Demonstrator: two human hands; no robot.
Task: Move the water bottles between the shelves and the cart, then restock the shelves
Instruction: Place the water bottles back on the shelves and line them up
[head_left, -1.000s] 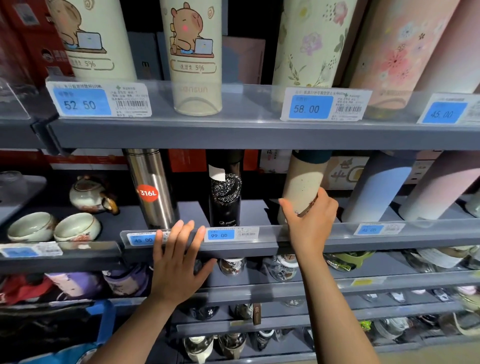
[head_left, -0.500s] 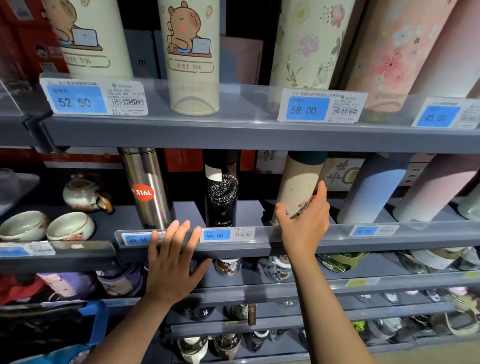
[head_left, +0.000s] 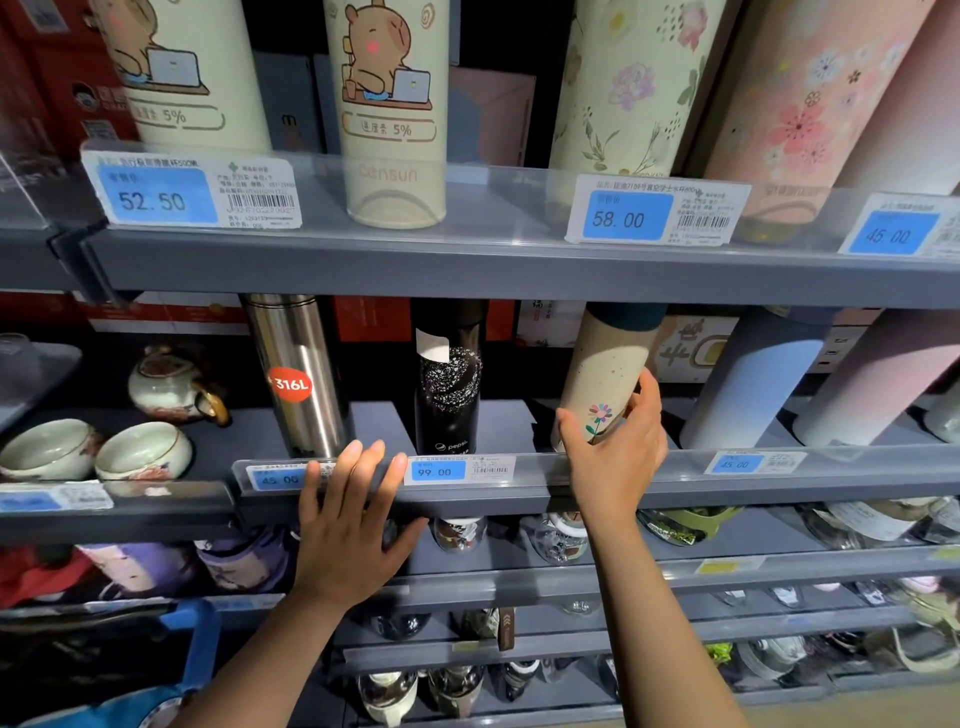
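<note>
Grip looks decent: right hand (head_left: 615, 447) wraps the low body of the cream flower-print bottle (head_left: 602, 379), tilted on the middle shelf (head_left: 675, 483). Probably a smooth, rigid, light-ish tumbler, so mid-body hold beats the cap. Left hand (head_left: 345, 525), at 9 o'clock, rests flat-fingered on the rail.

The grey middle shelf (head_left: 519, 499) carries a steel flask (head_left: 298, 374) at nine o'clock, a black bottle (head_left: 449, 384) at centre, and a cream flowered bottle (head_left: 602, 374), a blue bottle (head_left: 753, 379) and a pink bottle (head_left: 883, 379) toward three o'clock. The upper shelf (head_left: 467, 265) at twelve holds cartoon-printed and floral bottles.
</note>
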